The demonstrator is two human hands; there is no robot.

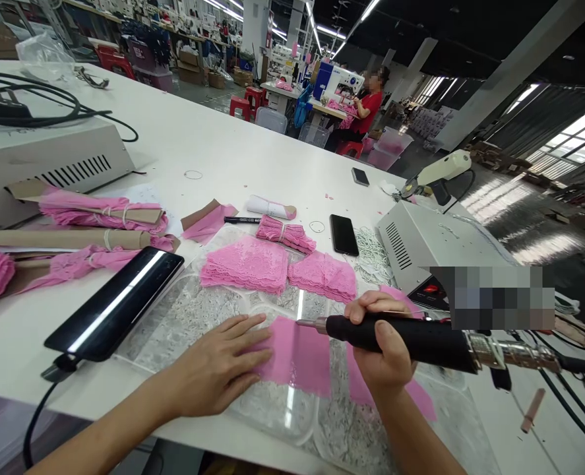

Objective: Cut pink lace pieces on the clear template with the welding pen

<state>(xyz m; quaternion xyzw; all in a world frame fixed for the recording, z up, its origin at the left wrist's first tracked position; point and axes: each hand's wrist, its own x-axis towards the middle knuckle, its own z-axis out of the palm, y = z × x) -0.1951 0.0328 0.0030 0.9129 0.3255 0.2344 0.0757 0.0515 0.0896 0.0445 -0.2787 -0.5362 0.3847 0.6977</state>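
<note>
My left hand (220,366) lies flat with fingers stretched out, pressing the left edge of a pink lace piece (299,356) on a clear glass work plate (183,316). My right hand (384,343) is wrapped round the black handle of a hot cutting tool (421,340). Its metal tip points left, just above the pink lace. A cable runs from the tool's metal end off to the right.
Two stacks of pink lace (250,264) lie beyond the plate, with a tied bundle (286,234), a black pen (243,220) and a phone (343,234). A black lamp bar (117,300) sits left, pink rolls on cardboard (99,214) behind it. White control boxes (435,247) stand right and left. A person in red sits far back.
</note>
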